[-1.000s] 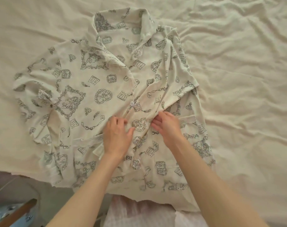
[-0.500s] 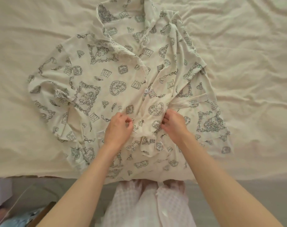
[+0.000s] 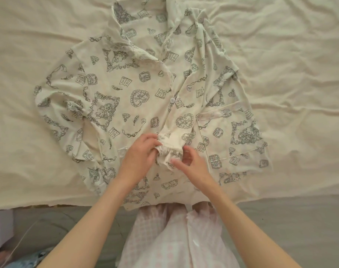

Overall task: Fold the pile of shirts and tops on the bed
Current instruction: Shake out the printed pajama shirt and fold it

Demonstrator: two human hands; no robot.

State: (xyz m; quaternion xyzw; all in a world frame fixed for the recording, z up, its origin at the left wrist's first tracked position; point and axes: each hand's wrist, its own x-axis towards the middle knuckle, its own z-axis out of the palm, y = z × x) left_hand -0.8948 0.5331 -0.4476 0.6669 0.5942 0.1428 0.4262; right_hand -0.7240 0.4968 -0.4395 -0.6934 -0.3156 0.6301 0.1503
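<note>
Two hands work the front placket of the cream button-front shirt with dark line-drawn print [image 3: 126, 105], spread collar-away on the beige bed sheet [image 3: 290, 55]. Left hand [image 3: 140, 151] pinches bunched placket fabric; right hand [image 3: 190, 163] is half-curled against it, grip unclear. Shirt's long axis runs straight away from both hands; no legible writing.

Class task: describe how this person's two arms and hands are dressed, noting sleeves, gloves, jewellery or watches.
Both forearms are bare up to the frame's edge: no sleeves show. The left hand and right hand wear no gloves, and no rings, bracelets or watch are visible on the fingers or wrists.
</note>
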